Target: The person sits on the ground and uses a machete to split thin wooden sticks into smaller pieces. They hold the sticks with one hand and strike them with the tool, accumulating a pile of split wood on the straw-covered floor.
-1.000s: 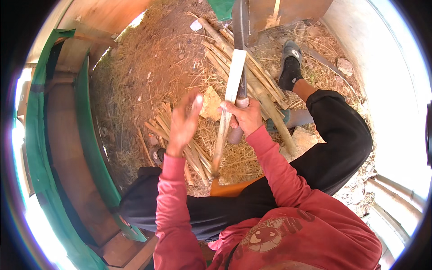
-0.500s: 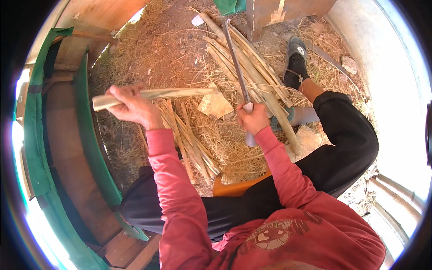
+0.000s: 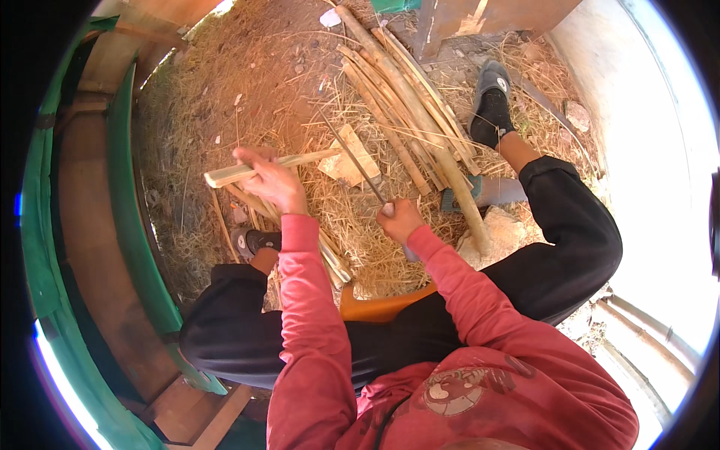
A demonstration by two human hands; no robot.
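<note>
My left hand is closed around a pale split stick, likely bamboo, held nearly level. Its far end reaches over a pale, flat-faced block on the ground; whether they touch I cannot tell. My right hand grips the handle of a long, narrow-bladed knife. The blade slants up and to the left, passing in front of the block just right of the stick's end. Below my left forearm lie several split sticks, partly hidden by the sleeve.
A pile of long poles and split lengths lies ahead to the right, beside my right foot. Straw and shavings cover the soil. An orange plastic seat shows between my legs. A green-edged wooden structure stands left, a white wall right.
The knife blade has swung down and left, from near upright to across the block. My left hand and the stick have shifted right. My left foot has come into view.
</note>
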